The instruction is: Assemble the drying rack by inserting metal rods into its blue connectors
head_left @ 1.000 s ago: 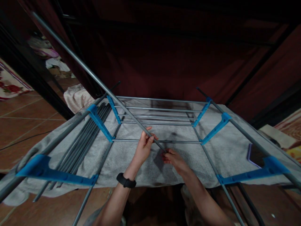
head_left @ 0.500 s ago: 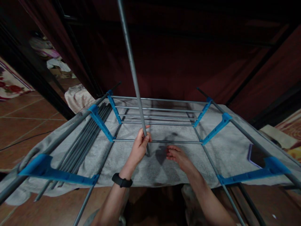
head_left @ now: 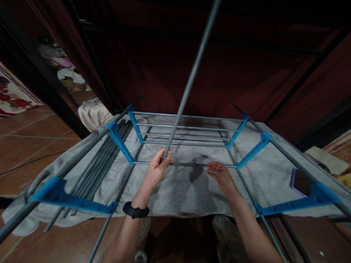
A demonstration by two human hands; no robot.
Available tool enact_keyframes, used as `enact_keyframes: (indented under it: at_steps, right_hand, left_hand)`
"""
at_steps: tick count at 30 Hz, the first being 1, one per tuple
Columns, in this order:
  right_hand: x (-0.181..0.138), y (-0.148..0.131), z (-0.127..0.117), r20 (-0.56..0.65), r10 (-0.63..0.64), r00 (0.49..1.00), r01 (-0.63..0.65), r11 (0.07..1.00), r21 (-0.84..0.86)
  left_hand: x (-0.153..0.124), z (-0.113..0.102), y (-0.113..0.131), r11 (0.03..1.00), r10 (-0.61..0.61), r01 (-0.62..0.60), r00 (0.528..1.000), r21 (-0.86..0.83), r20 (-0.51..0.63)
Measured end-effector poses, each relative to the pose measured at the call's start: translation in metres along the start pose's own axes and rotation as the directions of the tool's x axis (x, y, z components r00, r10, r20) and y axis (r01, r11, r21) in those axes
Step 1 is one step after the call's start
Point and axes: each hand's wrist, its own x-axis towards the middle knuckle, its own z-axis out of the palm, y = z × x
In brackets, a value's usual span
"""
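Observation:
My left hand (head_left: 156,168) is closed round the lower end of a long grey metal rod (head_left: 192,76), which rises steeply up and to the right. A black band circles that wrist. My right hand (head_left: 221,174) hovers open beside it, fingers stretched, near the closest cross bar (head_left: 189,164) of a grey rack frame with blue plastic brackets (head_left: 120,144). The frame lies over a grey towel (head_left: 181,190).
Several loose dark rods (head_left: 102,157) lie bundled at the frame's left side. A phone (head_left: 300,181) rests on the towel at the right. Tiled floor (head_left: 33,142) spreads to the left, with a patterned rug (head_left: 11,96) and piled cloth beyond. A dark red curtain (head_left: 208,65) hangs behind.
The rod has swung from leaning far left, through upright, to leaning right. My right hand let go of its lower end and moved right, opening. My left hand kept its grip.

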Motion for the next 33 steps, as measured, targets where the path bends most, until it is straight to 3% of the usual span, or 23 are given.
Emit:
enact_keyframes:
  at_steps: [5,10,14,24,33]
  right_hand:
    - [0.005,0.0,-0.008,-0.056,-0.029,0.998,0.031,0.999,0.024]
    - [0.006,-0.004,-0.014,-0.08,-0.065,0.995,0.068,0.997,0.034]
    - [0.008,-0.007,-0.015,-0.094,-0.065,0.993,0.067,0.998,0.019]
    - [0.001,-0.017,-0.023,-0.151,-0.077,0.986,0.096,0.987,0.125]
    - [-0.001,-0.01,-0.038,-0.221,-0.009,0.975,0.067,0.964,0.257]
  left_hand:
    - [0.001,-0.02,-0.018,0.964,0.044,-0.045,0.999,0.261,0.01]
    - [0.0,-0.042,-0.045,0.918,-0.013,-0.021,0.996,0.397,0.083]
    - [-0.001,-0.053,-0.051,0.849,-0.02,-0.055,0.991,0.526,0.135]
    - [-0.008,-0.051,-0.04,0.642,-0.055,-0.142,0.972,0.753,0.23]
    - [-0.017,-0.051,-0.05,0.649,-0.102,-0.146,0.956,0.747,0.276]
